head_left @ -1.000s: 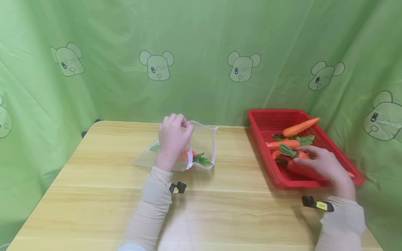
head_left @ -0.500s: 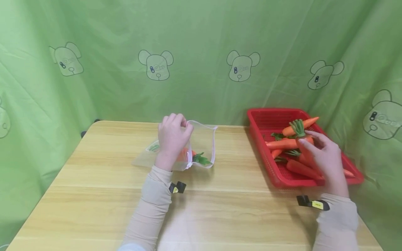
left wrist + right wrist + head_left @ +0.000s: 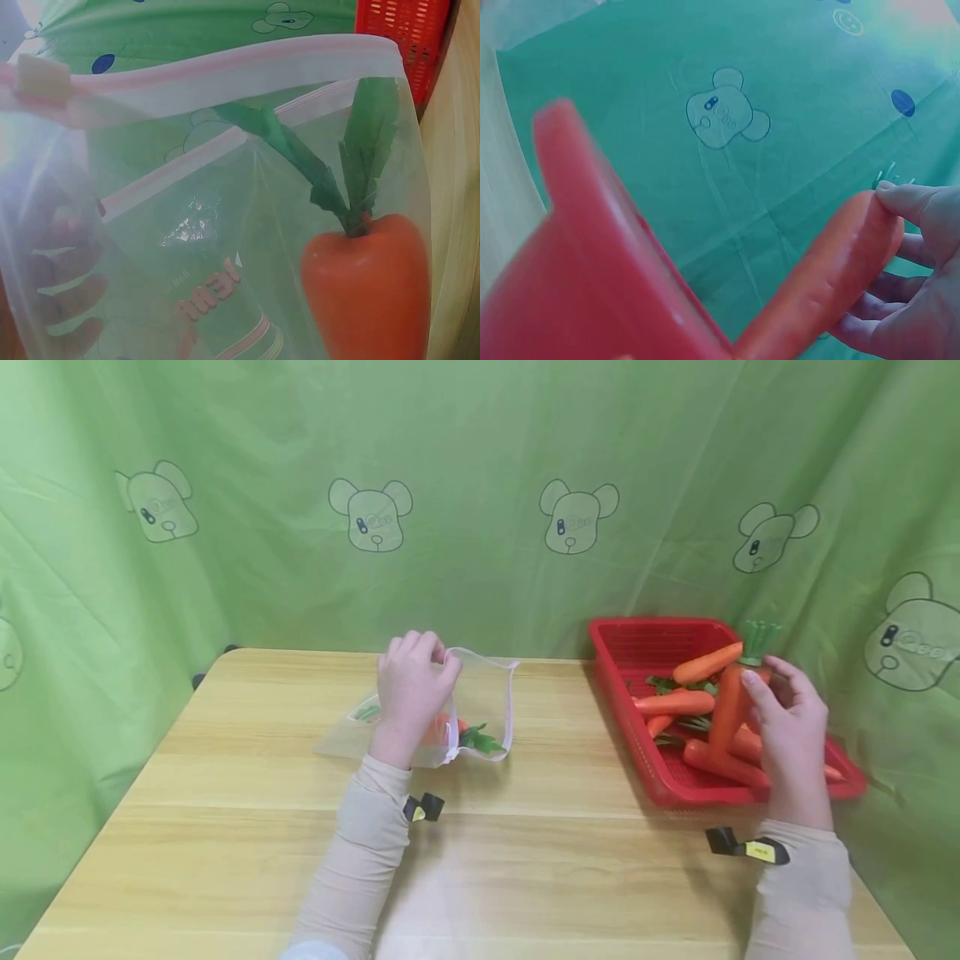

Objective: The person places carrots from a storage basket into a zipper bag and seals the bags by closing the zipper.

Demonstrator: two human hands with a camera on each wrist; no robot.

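Observation:
My left hand (image 3: 416,681) pinches the upper edge of a clear zip bag (image 3: 483,672), holding its mouth apart toward the right. Inside the bag lies an orange carrot with green leaves (image 3: 367,285), leaf end at the opening. A white slider (image 3: 43,77) sits on the bag's pink-edged zip. Over the red basket (image 3: 648,781), my right hand (image 3: 795,727) grips another carrot (image 3: 727,714) near its top, thumb on one side and fingers on the other. This carrot stands nearly upright, its short green stalks (image 3: 760,642) pointing up. Several more carrots (image 3: 678,703) lie in the basket below.
The basket stands at the right rear of the wooden table (image 3: 540,860), to the right of the bag. A green printed curtain (image 3: 465,585) hangs behind the table and along both sides.
My right hand has taken a carrot from the basket, lifted it and turned it from lying to nearly upright. My left hand and the bag have stayed in place.

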